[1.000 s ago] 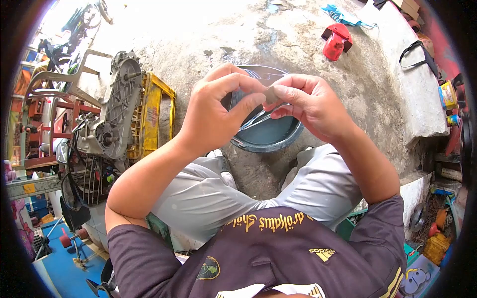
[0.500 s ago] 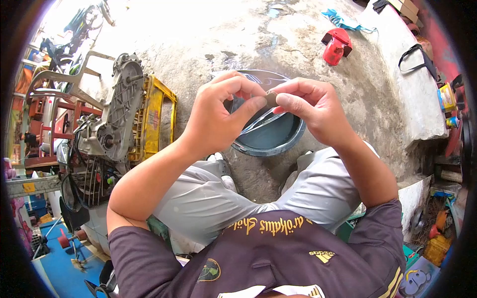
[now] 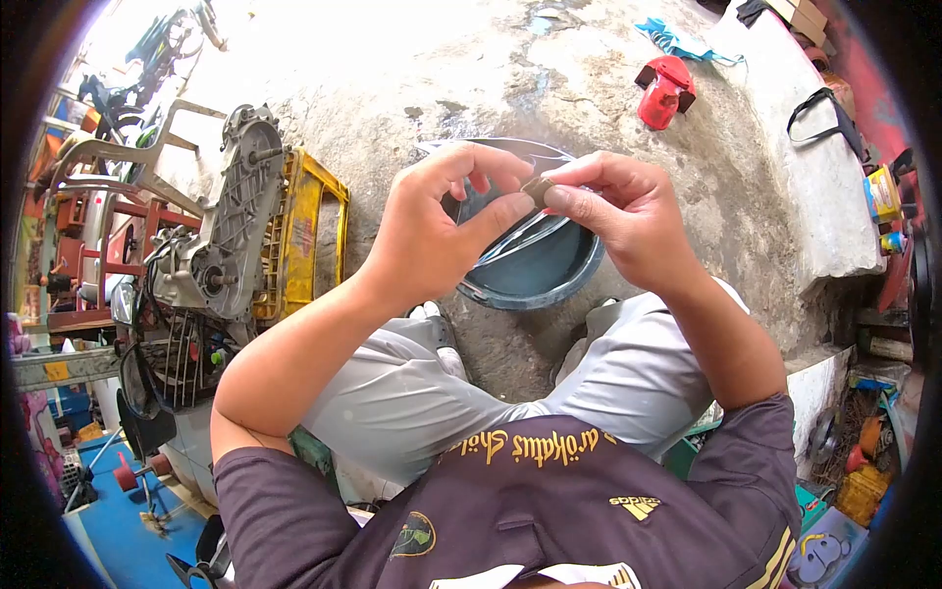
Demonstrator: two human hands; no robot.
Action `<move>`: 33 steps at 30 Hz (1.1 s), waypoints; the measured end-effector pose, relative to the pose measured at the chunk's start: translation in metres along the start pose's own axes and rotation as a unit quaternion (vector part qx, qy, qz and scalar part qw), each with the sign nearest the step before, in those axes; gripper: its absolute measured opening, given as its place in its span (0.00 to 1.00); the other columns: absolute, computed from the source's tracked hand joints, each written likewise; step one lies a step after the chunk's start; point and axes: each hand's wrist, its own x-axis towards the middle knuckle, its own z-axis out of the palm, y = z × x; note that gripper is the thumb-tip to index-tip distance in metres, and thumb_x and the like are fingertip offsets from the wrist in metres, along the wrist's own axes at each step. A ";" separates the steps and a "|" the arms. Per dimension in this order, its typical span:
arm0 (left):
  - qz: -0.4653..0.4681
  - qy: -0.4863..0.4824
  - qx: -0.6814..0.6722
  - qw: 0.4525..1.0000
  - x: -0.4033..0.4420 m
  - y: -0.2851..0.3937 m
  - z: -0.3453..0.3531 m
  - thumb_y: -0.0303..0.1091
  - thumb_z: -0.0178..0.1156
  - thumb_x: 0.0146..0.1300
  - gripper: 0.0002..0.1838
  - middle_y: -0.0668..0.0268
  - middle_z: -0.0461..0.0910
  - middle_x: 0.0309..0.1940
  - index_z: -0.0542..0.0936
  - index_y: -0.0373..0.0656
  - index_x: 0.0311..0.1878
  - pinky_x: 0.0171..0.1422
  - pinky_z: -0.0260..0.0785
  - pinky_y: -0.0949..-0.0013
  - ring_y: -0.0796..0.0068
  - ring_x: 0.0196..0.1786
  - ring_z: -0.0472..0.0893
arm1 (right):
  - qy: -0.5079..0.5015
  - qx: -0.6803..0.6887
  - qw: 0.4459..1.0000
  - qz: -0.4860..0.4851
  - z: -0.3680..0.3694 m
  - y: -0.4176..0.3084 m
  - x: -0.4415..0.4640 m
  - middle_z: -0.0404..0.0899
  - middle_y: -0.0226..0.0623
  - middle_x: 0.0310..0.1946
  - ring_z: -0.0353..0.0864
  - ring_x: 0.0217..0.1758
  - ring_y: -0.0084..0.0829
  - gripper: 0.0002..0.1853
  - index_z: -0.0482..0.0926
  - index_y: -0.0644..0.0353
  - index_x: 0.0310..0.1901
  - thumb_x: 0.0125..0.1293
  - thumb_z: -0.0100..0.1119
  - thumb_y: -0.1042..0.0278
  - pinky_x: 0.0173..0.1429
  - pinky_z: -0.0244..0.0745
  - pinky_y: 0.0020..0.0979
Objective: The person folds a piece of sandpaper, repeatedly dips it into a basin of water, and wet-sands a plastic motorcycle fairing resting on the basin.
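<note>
A small, flat, brown-grey piece [image 3: 538, 190] is between my two hands, above a dark round basin; its kind is too small to make out. My right hand [image 3: 628, 216] pinches it between thumb and forefinger. From the other side, the thumb and forefinger of my left hand [image 3: 432, 221] close on its edge, the other fingers curled behind. Below the hands, the basin [image 3: 574, 290] contains what looks like water. A thin panel with a pale edge [image 3: 510, 240] leans in it, partly covered by my hands.
On the left, a grey metal engine casing [image 3: 240, 196] stands against a yellow plastic crate [image 3: 304, 231], with a chair [image 3: 147, 162] behind. A red object with black sides [image 3: 665, 93] and a blue cloth [image 3: 677, 39] lie on the concrete floor. A pale ledge [image 3: 785, 167] borders the right.
The left forefinger has lifted slightly and the brown-grey piece has turned, showing more of its face. Both hands otherwise stay above the basin.
</note>
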 end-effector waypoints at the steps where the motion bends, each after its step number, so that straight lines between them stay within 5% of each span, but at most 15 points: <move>1: -0.010 0.001 -0.003 1.000 0.000 0.000 0.000 0.29 0.73 0.69 0.07 0.73 0.87 0.43 0.90 0.43 0.48 0.53 0.67 0.70 0.82 0.47 0.79 | 0.004 -0.011 1.000 -0.002 0.000 -0.001 0.000 0.91 0.34 0.42 0.87 0.45 0.19 0.09 0.90 0.67 0.51 0.73 0.72 0.74 0.51 0.82 0.24; 6: -0.036 -0.014 -0.006 0.999 -0.001 0.004 0.000 0.31 0.75 0.68 0.08 0.73 0.88 0.41 0.91 0.44 0.49 0.52 0.67 0.71 0.83 0.46 0.80 | 0.015 -0.080 0.996 -0.028 0.000 0.007 -0.001 0.91 0.35 0.44 0.88 0.45 0.22 0.08 0.91 0.64 0.50 0.72 0.72 0.75 0.51 0.83 0.26; 8: -0.057 -0.019 -0.017 0.998 -0.001 0.001 -0.001 0.32 0.76 0.67 0.08 0.73 0.89 0.41 0.91 0.44 0.48 0.53 0.67 0.71 0.83 0.45 0.80 | 0.011 -0.191 0.965 -0.178 0.000 0.011 0.002 0.89 0.37 0.47 0.89 0.48 0.26 0.09 0.91 0.62 0.49 0.69 0.73 0.76 0.52 0.85 0.28; 15: -0.043 -0.009 -0.005 0.999 -0.002 0.004 0.000 0.33 0.78 0.65 0.10 0.72 0.91 0.43 0.91 0.44 0.48 0.52 0.69 0.71 0.83 0.45 0.81 | 0.010 -0.216 0.961 -0.170 0.004 0.013 0.000 0.87 0.39 0.48 0.88 0.50 0.29 0.07 0.91 0.62 0.47 0.69 0.73 0.77 0.53 0.85 0.30; 23: -0.047 -0.006 0.010 0.999 -0.002 0.004 0.000 0.34 0.79 0.64 0.11 0.74 0.91 0.40 0.92 0.43 0.47 0.48 0.67 0.72 0.86 0.42 0.80 | -0.004 0.035 0.999 0.008 -0.002 0.013 0.004 0.90 0.36 0.44 0.89 0.45 0.24 0.06 0.88 0.68 0.47 0.73 0.70 0.75 0.56 0.84 0.30; 33: -0.037 -0.032 -0.012 0.999 -0.003 -0.001 0.000 0.31 0.77 0.65 0.10 0.73 0.89 0.39 0.92 0.43 0.48 0.47 0.67 0.73 0.85 0.41 0.79 | -0.039 0.035 0.996 0.072 -0.005 0.003 0.006 0.90 0.34 0.43 0.88 0.46 0.23 0.09 0.88 0.67 0.50 0.74 0.70 0.72 0.56 0.83 0.28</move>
